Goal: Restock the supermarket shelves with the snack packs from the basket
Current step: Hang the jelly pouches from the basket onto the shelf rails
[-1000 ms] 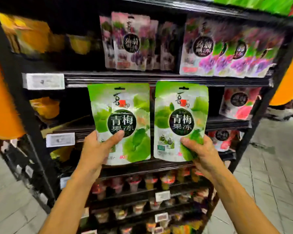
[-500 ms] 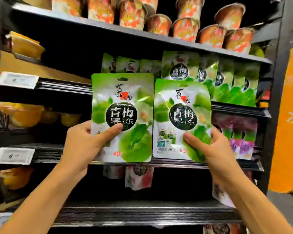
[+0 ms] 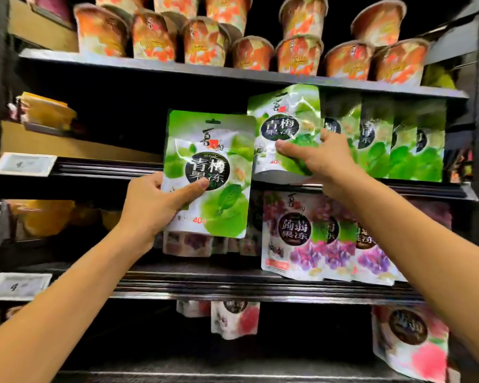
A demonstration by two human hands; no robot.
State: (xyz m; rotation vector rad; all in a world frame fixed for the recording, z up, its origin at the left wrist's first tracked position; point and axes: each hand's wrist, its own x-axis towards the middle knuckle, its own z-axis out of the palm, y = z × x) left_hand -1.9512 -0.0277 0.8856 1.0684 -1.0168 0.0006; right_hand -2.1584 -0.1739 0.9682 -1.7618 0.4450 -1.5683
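Left grip: closed on the first green snack pack, thumb across the printed face, fingers behind it. That pack is held near upright in the air in front of the shelving, clear of any shelf, with its right edge just beside the second pack. Right grip: closed on the lower part of the second green snack pack, thumb on the face. This pack is tilted, its top just under the shelf above and its lower edge at the lip of the green-pack shelf; whether it rests on that shelf cannot be told. It sits at the left end of the row of matching green packs standing on that shelf. One level up stand orange cups. One level down stand purple packs. Pink packs show below those. White price tags are fixed to the shelf edges at left.
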